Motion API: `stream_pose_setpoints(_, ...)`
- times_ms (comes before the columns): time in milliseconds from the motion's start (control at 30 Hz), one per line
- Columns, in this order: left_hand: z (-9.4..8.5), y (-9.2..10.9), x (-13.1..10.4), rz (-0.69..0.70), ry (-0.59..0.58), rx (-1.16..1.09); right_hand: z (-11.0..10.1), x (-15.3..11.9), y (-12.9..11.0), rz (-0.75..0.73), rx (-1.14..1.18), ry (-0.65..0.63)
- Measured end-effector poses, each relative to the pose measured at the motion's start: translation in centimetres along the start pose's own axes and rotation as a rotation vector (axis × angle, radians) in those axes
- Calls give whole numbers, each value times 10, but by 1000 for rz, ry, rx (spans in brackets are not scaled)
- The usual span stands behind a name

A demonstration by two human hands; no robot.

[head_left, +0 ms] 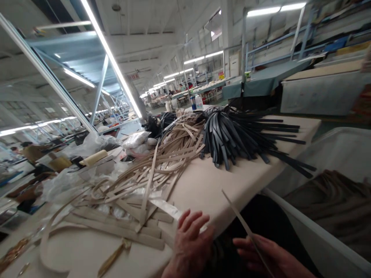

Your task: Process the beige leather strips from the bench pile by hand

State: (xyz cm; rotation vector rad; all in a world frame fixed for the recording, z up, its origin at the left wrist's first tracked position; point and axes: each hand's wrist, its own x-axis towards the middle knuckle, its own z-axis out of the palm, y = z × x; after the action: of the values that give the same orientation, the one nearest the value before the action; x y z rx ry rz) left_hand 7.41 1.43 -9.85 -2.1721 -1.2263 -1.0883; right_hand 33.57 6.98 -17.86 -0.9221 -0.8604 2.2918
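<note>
My left hand (189, 243) rests at the near edge of the worktable (203, 185), fingers spread over the end of a beige strap (166, 208). My right hand (266, 256) is below the table edge, over my lap, holding a single thin beige strip (240, 218) that rises up and to the left. A loose heap of beige straps (150, 173) spreads across the table in front of my left hand. Farther back lies a pile of dark straps (240, 137).
A white bin (342, 154) with brownish straps inside stands to the right of the table. Plastic bags (136, 141) and a roll of tape (94, 157) lie at the left. Two bottles (196, 102) stand at the far end. Other workstations fill the hall behind.
</note>
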Motion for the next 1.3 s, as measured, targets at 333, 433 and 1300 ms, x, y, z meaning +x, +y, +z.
stream_pose_setpoints(333, -41, 48, -76, -81, -219, -17, 110, 52, -7, 110, -326, -504)
stream_pose_setpoints(433, -50, 51, -88, -105, -267, -24, 130, 69, 0, 99, -406, -542)
stream_pose_setpoints(1300, -2, 52, -76, -1771, 48, -1407, 104, 49, -16, -296, -610, -181)
